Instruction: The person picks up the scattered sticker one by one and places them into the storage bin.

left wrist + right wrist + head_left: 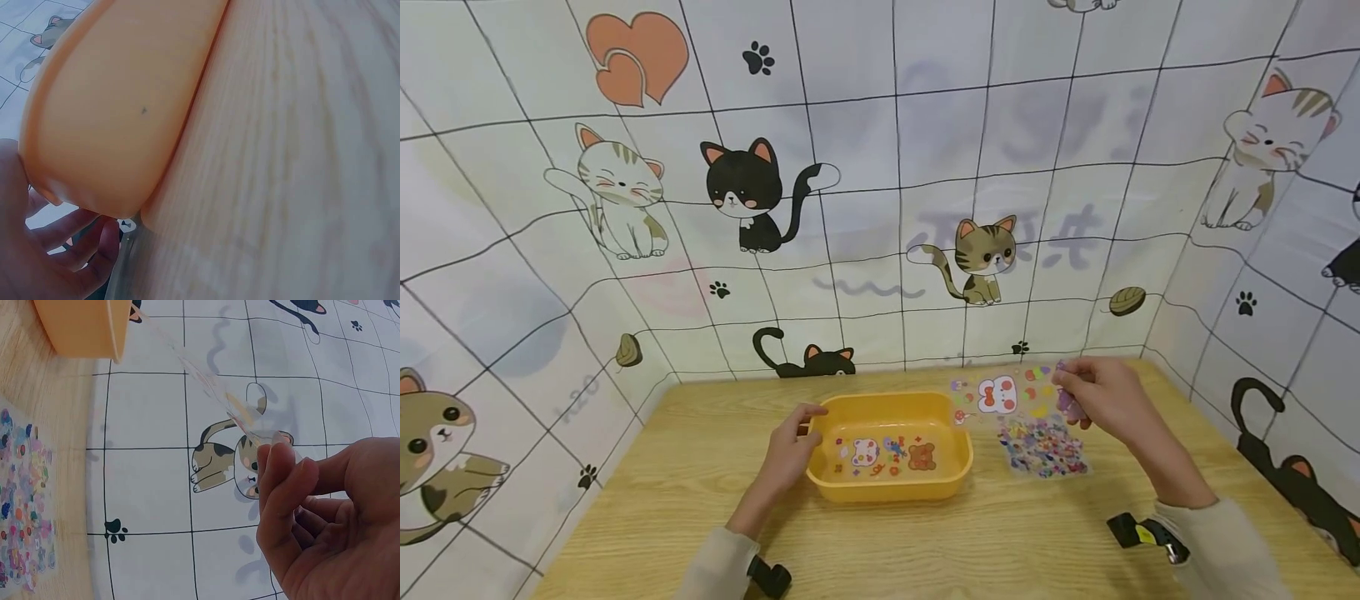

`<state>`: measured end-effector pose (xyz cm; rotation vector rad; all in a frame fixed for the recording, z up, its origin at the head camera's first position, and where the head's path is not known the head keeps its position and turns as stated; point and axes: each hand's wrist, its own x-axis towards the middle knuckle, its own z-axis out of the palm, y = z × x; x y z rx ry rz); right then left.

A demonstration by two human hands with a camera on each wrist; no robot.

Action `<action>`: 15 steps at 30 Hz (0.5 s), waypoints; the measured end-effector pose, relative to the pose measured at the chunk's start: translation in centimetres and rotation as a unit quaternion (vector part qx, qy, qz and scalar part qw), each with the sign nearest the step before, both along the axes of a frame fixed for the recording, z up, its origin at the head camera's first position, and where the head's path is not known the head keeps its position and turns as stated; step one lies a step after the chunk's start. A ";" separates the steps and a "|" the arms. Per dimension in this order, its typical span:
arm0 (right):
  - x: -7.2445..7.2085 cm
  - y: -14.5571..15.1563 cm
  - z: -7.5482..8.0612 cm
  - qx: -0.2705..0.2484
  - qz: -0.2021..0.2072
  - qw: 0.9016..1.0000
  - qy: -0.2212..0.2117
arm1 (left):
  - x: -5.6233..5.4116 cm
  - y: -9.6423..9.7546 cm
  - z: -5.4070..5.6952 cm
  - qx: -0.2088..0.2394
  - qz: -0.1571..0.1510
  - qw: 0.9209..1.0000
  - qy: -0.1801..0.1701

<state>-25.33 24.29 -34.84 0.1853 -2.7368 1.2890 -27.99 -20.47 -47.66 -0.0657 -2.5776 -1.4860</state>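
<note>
A yellow plastic basin stands on the table, with cartoon bear stickers showing inside it. My left hand grips its left end at the rim; in the left wrist view the fingers curl about that end. Pinched between the thumb and fingers of my right hand is a clear sticker sheet with a white rabbit-like figure and small colourful shapes. The sheet reaches left to the basin's right rim; whether it touches the rim I cannot tell. In the right wrist view it appears nearly edge-on.
A clear flat packet of colourful small pieces lies right of the basin, below the sheet. The wooden table meets a cat-patterned cloth wall at the back and sides. Dark straps sit on both wrists.
</note>
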 end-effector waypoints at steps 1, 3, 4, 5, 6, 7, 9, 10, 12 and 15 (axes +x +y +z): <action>0.0 -0.1 0.0 0.001 0.001 1.000 0.001 | 0.0 0.0 0.0 0.000 0.000 1.000 0.000; 0.0 -0.3 0.1 0.001 0.002 1.000 0.000 | 0.0 -0.1 0.0 -0.001 0.000 1.000 0.002; 0.0 -0.4 0.1 0.001 0.002 1.000 -0.001 | 0.0 -0.1 0.0 -0.002 0.001 1.000 0.003; -0.1 -0.5 0.1 0.002 0.002 1.000 -0.002 | 0.0 -0.1 0.0 -0.002 0.001 1.000 0.003; -0.1 -0.5 0.1 0.002 0.003 1.000 -0.003 | 0.0 -0.1 0.0 -0.001 0.001 1.000 0.004; -0.1 -0.5 0.1 0.002 0.004 1.000 -0.005 | 0.0 -0.1 0.0 -0.001 0.001 1.000 0.004; -0.1 -0.5 0.1 0.001 0.005 1.000 -0.006 | 0.0 -0.1 0.1 0.000 0.001 1.000 0.004; 0.0 -0.5 0.1 0.000 0.006 1.000 -0.007 | 0.0 0.0 0.1 -0.001 0.001 1.000 0.003; 0.0 -0.5 0.0 0.000 0.006 1.000 -0.008 | 0.0 0.0 0.2 -0.002 -0.001 1.000 0.004; 0.1 -0.5 0.0 -0.005 0.007 1.000 -0.009 | 0.1 0.0 0.2 -0.005 -0.001 1.000 0.006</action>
